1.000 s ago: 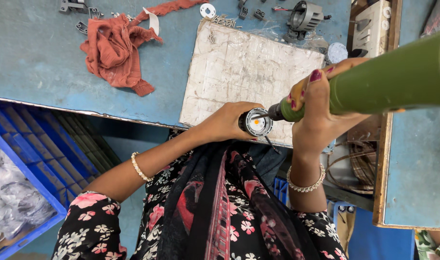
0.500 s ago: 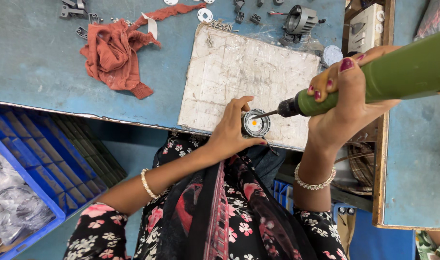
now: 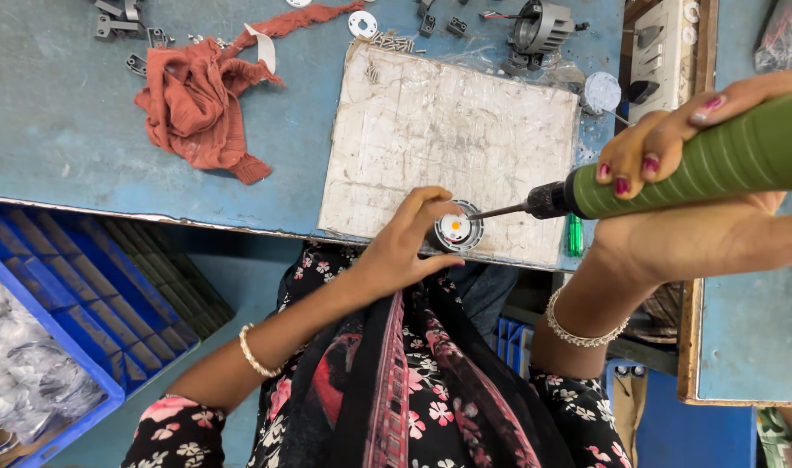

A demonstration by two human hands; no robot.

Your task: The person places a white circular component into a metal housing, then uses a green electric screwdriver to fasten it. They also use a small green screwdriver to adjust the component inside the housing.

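Left hand (image 3: 409, 247) is curled around a small round metal housing (image 3: 457, 231), fingers and thumb closed on its rim, pinning it flat near the front edge of a scuffed white work board (image 3: 448, 139) on the blue tabletop (image 3: 58, 130). The part shows a pale face with an orange spot at its middle. Right hand (image 3: 682, 204) is wrapped shut around the ribbed green body of a powered screwdriver (image 3: 699, 165), nails painted, the tool lying nearly level with its thin bit (image 3: 498, 211) reaching in from the right and meeting the housing's edge. That little housing looks rigid and light, I'd say, likely to spin or skid on the board if it isn't gripped by the rim, so the outer ring is the place to hold, clear of the bit. The driver looks the heavier piece; its ribbed sleeve gives a sure grip. Farther back: a crumpled rust-red rag (image 3: 201, 100), a scatter of screws (image 3: 394, 41), a white washer-like disc (image 3: 362, 24), small dark brackets (image 3: 123, 16), and a grey motor-like part (image 3: 542, 28). A switch box (image 3: 665, 52) stands at the right on a wooden edge. Down left, a blue plastic crate (image 3: 84, 286) holds bagged silvery parts (image 3: 23, 373).
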